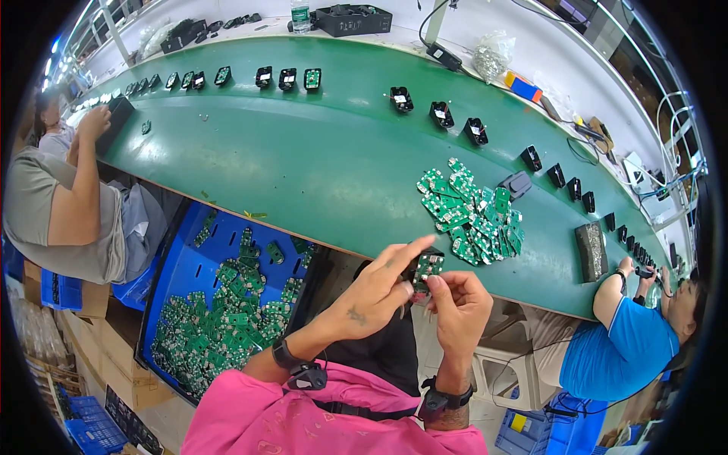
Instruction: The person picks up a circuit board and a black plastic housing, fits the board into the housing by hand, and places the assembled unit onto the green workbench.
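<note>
Just in front of my body, at the table's near edge, my left hand [370,292] grips a small black plastic case [412,268]. A green circuit board [430,265] sits at the case's opening; whether it is fully seated I cannot tell. My right hand [459,309] pinches the board's lower corner between thumb and fingers. Something reddish shows between the two hands, too small to make out. Beyond them a loose pile of green circuit boards [474,216] lies on the green table [303,163]. A dark closed case [516,184] rests against the pile's far right side.
Black open cases [442,114] stand in a spaced row along the table. A blue bin [176,284] of circuit boards is at my left. A dark block [591,252] lies right of the pile. Co-workers sit at left [83,197] and right [618,345].
</note>
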A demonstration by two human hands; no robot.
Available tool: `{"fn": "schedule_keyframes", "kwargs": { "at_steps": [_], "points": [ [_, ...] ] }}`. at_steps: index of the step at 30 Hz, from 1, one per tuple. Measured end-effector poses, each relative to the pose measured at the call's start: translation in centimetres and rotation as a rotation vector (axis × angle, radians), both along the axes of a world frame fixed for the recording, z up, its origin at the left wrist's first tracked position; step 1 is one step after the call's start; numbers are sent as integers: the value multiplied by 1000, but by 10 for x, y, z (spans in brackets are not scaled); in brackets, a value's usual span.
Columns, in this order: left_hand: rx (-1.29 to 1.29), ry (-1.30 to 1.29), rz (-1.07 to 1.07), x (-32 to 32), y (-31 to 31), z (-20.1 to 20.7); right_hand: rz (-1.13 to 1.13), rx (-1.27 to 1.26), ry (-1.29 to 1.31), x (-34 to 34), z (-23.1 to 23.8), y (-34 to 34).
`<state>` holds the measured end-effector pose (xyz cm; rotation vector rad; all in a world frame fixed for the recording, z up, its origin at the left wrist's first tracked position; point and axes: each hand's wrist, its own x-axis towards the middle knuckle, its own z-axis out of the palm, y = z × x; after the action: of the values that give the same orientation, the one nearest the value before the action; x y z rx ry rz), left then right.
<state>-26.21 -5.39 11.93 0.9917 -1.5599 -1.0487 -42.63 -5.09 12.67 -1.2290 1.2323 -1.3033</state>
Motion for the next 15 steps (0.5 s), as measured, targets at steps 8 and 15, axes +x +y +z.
{"fn": "schedule_keyframes", "kwargs": {
  "at_steps": [8,15],
  "points": [
    [36,-28,14,-3,2,0,-17,-20,253,-2,-5,0],
    [13,67,207,-25,6,-17,84,-99,297,2,-12,-1]
  ]
}}
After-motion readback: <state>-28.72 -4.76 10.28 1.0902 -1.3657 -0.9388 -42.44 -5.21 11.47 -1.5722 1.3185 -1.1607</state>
